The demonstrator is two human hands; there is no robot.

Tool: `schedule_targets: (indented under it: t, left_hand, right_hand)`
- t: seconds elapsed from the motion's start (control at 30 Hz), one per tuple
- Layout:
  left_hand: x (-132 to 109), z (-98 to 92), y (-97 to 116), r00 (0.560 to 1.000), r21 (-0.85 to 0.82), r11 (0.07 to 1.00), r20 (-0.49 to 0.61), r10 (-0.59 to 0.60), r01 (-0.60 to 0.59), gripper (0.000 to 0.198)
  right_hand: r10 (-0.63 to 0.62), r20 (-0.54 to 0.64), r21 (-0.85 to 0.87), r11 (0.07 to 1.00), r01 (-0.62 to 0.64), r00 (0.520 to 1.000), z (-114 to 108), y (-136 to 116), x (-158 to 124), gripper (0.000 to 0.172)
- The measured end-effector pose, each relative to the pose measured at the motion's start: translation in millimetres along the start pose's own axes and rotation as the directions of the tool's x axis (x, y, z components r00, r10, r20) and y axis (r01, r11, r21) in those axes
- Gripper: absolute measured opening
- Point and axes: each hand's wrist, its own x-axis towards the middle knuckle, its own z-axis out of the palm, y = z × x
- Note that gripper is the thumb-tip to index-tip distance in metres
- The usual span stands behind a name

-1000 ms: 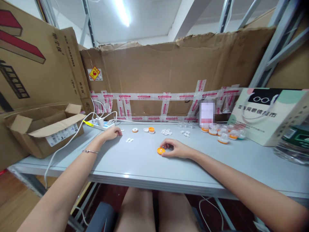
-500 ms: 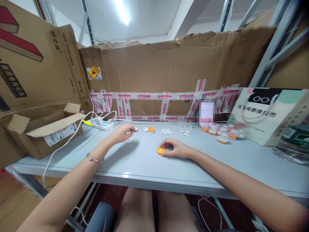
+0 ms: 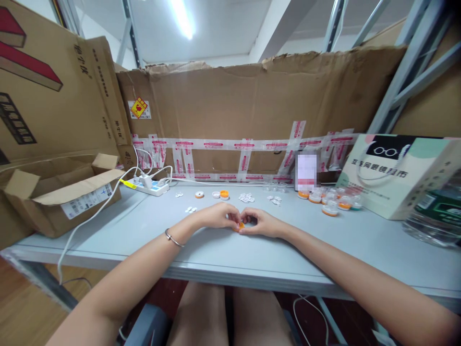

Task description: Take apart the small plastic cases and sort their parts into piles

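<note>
My left hand and my right hand meet at the middle of the grey table. Between their fingertips lies a small orange cap, mostly covered. My right fingers pinch its edge. My left fingers are curled and pressed together over it; what they carry, if anything, is hidden. Further back lie an orange-rimmed cap, a white cap, an orange cap and small white pieces.
A white power strip with cables sits at the back left beside an open cardboard box. Several orange and white cases stand at the back right near a printed paper bag. Cardboard walls the back.
My left hand left the far left of the table, passed over the caps at the back and came in to meet my right hand at the orange cap. The right hand stayed put.
</note>
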Motion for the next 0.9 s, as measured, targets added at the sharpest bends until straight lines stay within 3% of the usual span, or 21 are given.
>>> schedule_targets:
  t: [0.13, 0.33, 0.47, 0.6, 0.7, 0.83, 0.9]
  left_hand:
    - [-5, 0.7, -1, 0.999, -0.013, 1.0, -0.032, -0.01, 0.01, 0.012]
    - [-12, -1.5, -4, 0.992, 0.033, 0.996, -0.097, -0.085, 0.089, 0.038]
    - [-14, 0.3, -5, 0.995, -0.1, 0.991, -0.042, -0.09, 0.085, 0.04]
    - [-13, 0.6, 0, 0.994, -0.104, 0.991, -0.061, -0.086, 0.079, 0.037]
    - [-17, -9.2, 6, 0.991, -0.103, 0.991, -0.094, -0.092, 0.082, 0.037]
    - [-29, -40.4, -1, 0.959, -0.121, 0.986, -0.249, -0.138, 0.11, 0.035]
    - [-36, -57.1, -16, 0.879, -0.016, 0.971, -0.423, -0.222, 0.237, 0.031]
  right_hand:
    - [0.003, 0.008, -0.007, 1.0, -0.003, 1.0, 0, 1, 1, 0.034]
    - [0.011, -0.007, 0.023, 1.0, -0.011, 1.0, 1, 0, 0, 0.036]
    - [0.024, -0.01, 0.053, 0.998, -0.023, 1.0, 1, -1, 0, 0.036]
    - [0.041, -0.005, 0.051, 0.998, -0.041, 0.999, 0, -3, -1, 0.04]
    - [0.053, 0.017, 0.087, 0.995, -0.055, 0.998, -2, -3, -1, 0.049]
    - [0.075, 0.029, 0.105, 0.991, -0.078, 0.997, -4, -2, -2, 0.053]
    - [0.084, 0.04, 0.1, 0.991, -0.087, 0.996, -4, -1, -2, 0.052]
